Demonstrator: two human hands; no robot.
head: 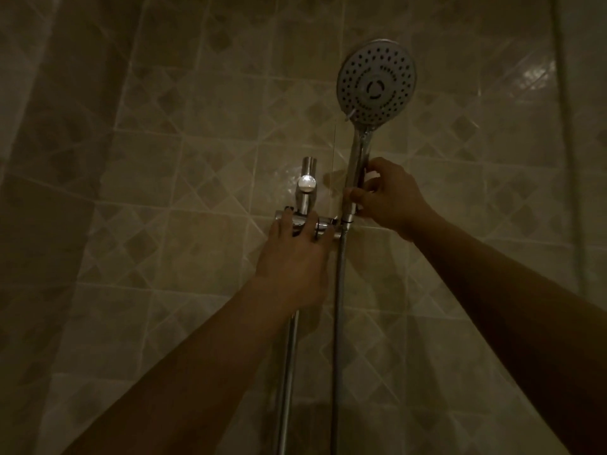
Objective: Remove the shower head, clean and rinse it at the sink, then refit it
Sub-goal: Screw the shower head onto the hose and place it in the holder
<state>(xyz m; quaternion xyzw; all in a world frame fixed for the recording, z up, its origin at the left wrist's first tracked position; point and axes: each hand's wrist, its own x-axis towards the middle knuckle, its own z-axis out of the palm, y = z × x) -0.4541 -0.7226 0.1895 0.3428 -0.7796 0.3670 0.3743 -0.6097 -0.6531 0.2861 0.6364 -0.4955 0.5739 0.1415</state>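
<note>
A round chrome shower head (377,81) with a grey spray face stands upright on the tiled wall, its handle running down into a holder. My right hand (386,200) is closed around the lower part of that handle. My left hand (295,254) grips the chrome slider bracket (325,224) on the vertical rail (289,372). A metal hose (336,323) hangs straight down from the handle's base.
Beige patterned tiles (197,159) cover the wall behind. A shower curtain (39,126) hangs on the left, and a thin pole or cord (565,126) runs down the right edge. The rail's top cap (307,183) catches a bright glint. The light is dim.
</note>
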